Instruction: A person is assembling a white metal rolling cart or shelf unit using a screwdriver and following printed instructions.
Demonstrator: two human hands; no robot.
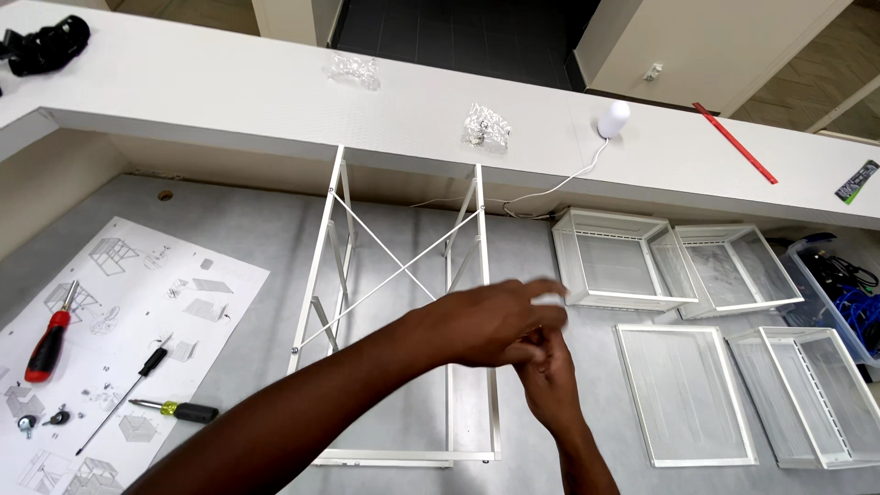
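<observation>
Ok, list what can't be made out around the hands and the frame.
- Head view: what the left hand and right hand pinch, hidden by fingers and blur.
- White frame: middle part covered by the forearms.
- Instruction sheet: drawings too small, cut off at the left edge.

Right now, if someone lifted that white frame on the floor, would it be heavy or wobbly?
Probably light: the frame is thin white rods with open space between. Its crossed braces should keep it fairly stiff, though such slim bars might flex a little. It lies flat, so it seems unlikely to tip.
</observation>
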